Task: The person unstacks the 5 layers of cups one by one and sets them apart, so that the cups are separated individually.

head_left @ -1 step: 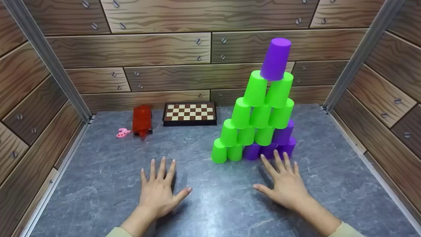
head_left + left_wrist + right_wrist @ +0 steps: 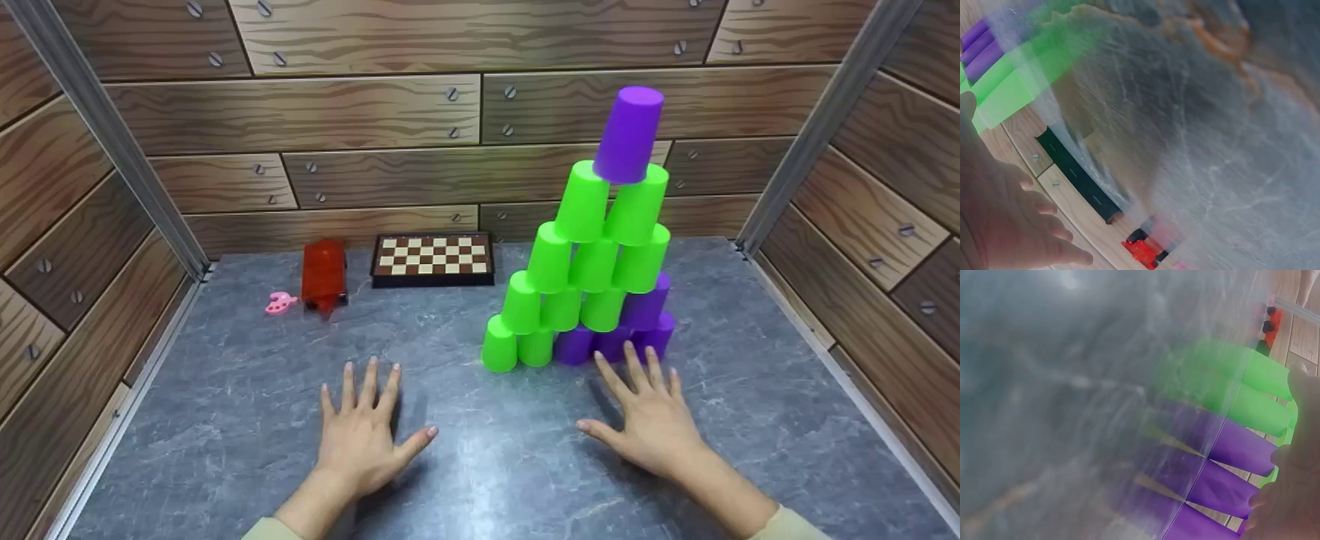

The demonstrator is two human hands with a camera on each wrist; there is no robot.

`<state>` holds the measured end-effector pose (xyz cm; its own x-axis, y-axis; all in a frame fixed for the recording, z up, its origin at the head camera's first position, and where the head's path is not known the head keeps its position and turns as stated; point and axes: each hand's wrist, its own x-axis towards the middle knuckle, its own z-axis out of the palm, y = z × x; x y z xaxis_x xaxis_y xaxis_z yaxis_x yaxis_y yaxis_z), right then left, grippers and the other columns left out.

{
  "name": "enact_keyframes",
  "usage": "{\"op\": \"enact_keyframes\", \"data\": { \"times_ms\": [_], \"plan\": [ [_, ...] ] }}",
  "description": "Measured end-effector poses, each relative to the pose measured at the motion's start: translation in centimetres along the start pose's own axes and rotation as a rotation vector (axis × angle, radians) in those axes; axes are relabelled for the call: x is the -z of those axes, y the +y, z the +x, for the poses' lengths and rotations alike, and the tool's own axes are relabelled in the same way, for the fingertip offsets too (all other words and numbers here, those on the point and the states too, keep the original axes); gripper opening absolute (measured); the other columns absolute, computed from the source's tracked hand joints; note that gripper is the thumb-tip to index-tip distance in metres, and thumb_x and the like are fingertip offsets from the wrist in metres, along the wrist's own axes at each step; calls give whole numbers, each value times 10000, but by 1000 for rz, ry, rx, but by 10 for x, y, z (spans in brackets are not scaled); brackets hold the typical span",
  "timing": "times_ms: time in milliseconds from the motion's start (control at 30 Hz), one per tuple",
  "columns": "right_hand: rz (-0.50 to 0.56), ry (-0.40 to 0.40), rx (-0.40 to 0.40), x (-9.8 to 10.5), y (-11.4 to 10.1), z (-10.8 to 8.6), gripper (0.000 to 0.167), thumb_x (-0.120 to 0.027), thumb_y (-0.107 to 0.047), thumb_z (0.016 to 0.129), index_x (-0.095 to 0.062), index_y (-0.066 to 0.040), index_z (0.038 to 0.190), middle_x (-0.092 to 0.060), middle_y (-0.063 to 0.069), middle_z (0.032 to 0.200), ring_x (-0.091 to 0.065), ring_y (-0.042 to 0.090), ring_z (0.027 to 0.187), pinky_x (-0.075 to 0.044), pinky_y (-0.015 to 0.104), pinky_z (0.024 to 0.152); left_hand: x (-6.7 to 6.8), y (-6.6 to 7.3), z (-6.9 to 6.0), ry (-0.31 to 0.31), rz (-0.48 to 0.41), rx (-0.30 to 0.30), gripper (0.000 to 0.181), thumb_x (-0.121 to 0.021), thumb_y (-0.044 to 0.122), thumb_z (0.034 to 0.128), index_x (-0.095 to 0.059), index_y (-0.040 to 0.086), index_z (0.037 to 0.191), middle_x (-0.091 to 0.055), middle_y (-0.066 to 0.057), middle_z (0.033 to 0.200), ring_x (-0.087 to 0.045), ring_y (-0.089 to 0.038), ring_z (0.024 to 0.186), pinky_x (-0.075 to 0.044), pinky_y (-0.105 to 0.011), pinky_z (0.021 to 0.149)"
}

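Note:
A tall stack of upside-down cups stands right of centre, with green cups (image 2: 595, 264) in most rows, purple cups (image 2: 646, 304) at its lower right and a single purple cup (image 2: 630, 135) on top. My left hand (image 2: 358, 446), fingers spread and palm down, holds nothing and lies left of the stack. In front of the stack's right side is my right hand (image 2: 654, 424), also spread and holding nothing; its fingertips overlap the bottom purple cups in the head view, and I cannot tell whether they touch. The right wrist view shows bottom-row purple cups (image 2: 1244, 445) beside the hand.
Behind my left hand, a red toy vehicle (image 2: 324, 276) and a small pink item (image 2: 281, 303) lie on the grey marbled surface (image 2: 225, 420). A checkered board (image 2: 433, 255) sits at the back, left of the stack. Wood-patterned panels (image 2: 300, 116) enclose the back and sides.

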<state>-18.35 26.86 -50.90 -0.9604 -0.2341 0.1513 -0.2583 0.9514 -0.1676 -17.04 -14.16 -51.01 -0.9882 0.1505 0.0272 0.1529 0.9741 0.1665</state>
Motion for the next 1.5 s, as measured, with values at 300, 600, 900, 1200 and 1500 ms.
{"op": "enact_keyframes", "data": {
  "times_ms": [300, 600, 900, 1200, 1500],
  "plan": [
    [0, 0, 0, 9, 7, -5, 994, -641, -755, 916, -302, -232, 1690, -144, 245, 1738, -67, 544, 1574, -100, 783, 1199, 2, 2, 5, -13, 1, 2, 1086, -455, 892, 902, -279, 172, 1696, -179, -202, 1745, -80, -506, 1587, -73, -797, 1198],
    [41, 59, 34, 41, 18, -10, 965, -691, -681, 931, -243, -314, 1702, -140, 218, 1745, -101, 547, 1566, -144, 740, 1216, 19, 6, 10, 24, 8, -40, 1142, -309, 957, 882, -264, 160, 1698, -179, -209, 1740, -110, -520, 1578, -83, -779, 1208],
    [101, 129, 15, 77, 43, -2, 930, -693, -621, 965, -279, -219, 1695, -206, 199, 1724, -235, 548, 1533, -303, 825, 1066, 58, 17, 28, 99, 16, -131, 1078, -357, 898, 929, -219, 163, 1706, -123, -177, 1744, -80, -493, 1585, -43, -730, 1233],
    [316, 200, -5, 80, 88, 25, 955, -876, -437, 876, -413, -51, 1617, -423, 324, 1586, -445, 593, 1392, -356, 755, 1114, 119, 46, 61, 186, -62, -262, 1054, -372, 879, 943, -123, 211, 1720, -62, -106, 1765, -50, -426, 1610, -1, -647, 1271],
    [583, 110, -31, 60, 121, 56, 883, -879, -269, 902, -417, 39, 1589, -501, 334, 1524, -514, 539, 1369, -425, 610, 1142, 181, 87, 105, 242, -301, -412, 973, -457, 799, 980, -190, 222, 1716, -180, -54, 1764, -164, -313, 1618, -41, -540, 1307]
  ]
}}
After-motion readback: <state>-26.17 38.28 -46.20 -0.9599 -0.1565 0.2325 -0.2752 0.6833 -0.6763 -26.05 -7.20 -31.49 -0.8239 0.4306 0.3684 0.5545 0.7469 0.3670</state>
